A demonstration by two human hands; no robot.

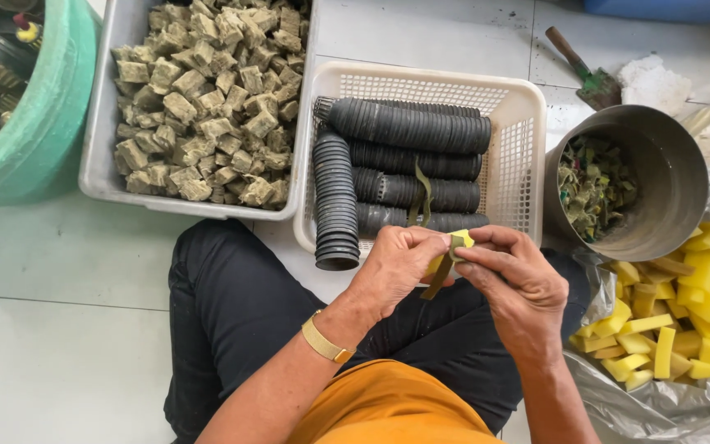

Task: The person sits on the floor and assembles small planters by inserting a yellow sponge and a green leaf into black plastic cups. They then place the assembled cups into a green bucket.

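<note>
Bright, even daylight fills the scene; shadows are soft and short beneath the white basket [527, 107] and grey tray [96, 164]. Mild glare shows on the plastic sheet [659, 403]. Focus is sharp throughout, with slight wide-angle stretching at the edges

Grey tray [96, 164]: full of brownish-green foam cubes [207, 99], top left.
White basket [527, 123]: stacked black net pots [408, 127] lying in rows.
Metal bucket [667, 164]: green scraps inside.
Clear bag [659, 403]: yellow sponge pieces [700, 312], right.
Trowel [585, 70]: on tile floor.
Green tub [43, 140]: far left.
</note>
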